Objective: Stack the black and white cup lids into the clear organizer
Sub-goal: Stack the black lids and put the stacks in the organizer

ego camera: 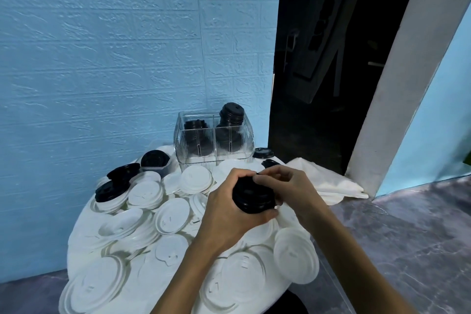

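Note:
My left hand (224,209) grips a short stack of black lids (253,197) above the table's middle. My right hand (285,186) pinches the top rim of that same stack from the right. The clear organizer (244,146) stands at the back of the table against the blue wall. Its left compartment holds a low stack of black lids (195,130), its right compartment a taller leaning stack (230,117) that rises above the rim. Several white lids (173,211) lie scattered over the white tablecloth. More black lids (112,187) rest on white ones at the left.
A small tub with black lids (154,160) sits left of the organizer. Two loose black lids (263,153) lie right of it. A folded white cloth (328,181) hangs off the table's right side. A dark open doorway (331,58) is behind.

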A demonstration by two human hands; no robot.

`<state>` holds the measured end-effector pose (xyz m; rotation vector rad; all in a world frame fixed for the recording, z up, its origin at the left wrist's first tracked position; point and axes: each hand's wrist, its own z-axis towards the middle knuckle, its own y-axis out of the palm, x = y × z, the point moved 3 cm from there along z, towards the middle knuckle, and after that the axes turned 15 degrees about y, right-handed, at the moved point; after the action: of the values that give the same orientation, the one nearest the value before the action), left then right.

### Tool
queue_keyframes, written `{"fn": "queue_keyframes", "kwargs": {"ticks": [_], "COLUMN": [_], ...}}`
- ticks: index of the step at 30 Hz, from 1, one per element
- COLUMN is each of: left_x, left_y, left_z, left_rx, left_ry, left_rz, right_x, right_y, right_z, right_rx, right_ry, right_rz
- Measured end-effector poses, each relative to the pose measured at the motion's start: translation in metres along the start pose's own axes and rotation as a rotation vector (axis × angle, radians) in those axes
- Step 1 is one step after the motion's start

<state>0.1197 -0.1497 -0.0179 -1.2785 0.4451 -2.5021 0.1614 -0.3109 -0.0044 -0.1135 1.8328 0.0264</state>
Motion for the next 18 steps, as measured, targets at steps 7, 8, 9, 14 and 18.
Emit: {"fn": "queue_keyframes", "kwargs": {"ticks": [7,8,9,14,18], "left_x": [-0.009,-0.009,-0.010,-0.011,-0.013], "left_y": [-0.002,-0.003,-0.003,0.001,0.005], "left_z": [0.004,0.005,0.005,0.005,0.006], "left_rx": [0.065,0.065,0.067,0.068,0.076], "left_ry": [-0.053,-0.050,-0.047,-0.049,-0.049], "left_rz": [-0.005,-0.002,0.001,-0.035,-0.057], "right_x": [-0.005,-0.001,0.005,0.040,0.053], "right_y": [-0.062,-0.073,-0.081,-0.091,-0.090], "right_z": [0.029,0.038,0.047,0.076,0.084], "right_rx": [0.346,0.399,0.412,0.322,0.290], "right_ry": [-0.173,-0.165,-0.132,0.045,0.094], "right_rz": [-0.220,-0.305,-0.386,-0.581,-0.611]}}
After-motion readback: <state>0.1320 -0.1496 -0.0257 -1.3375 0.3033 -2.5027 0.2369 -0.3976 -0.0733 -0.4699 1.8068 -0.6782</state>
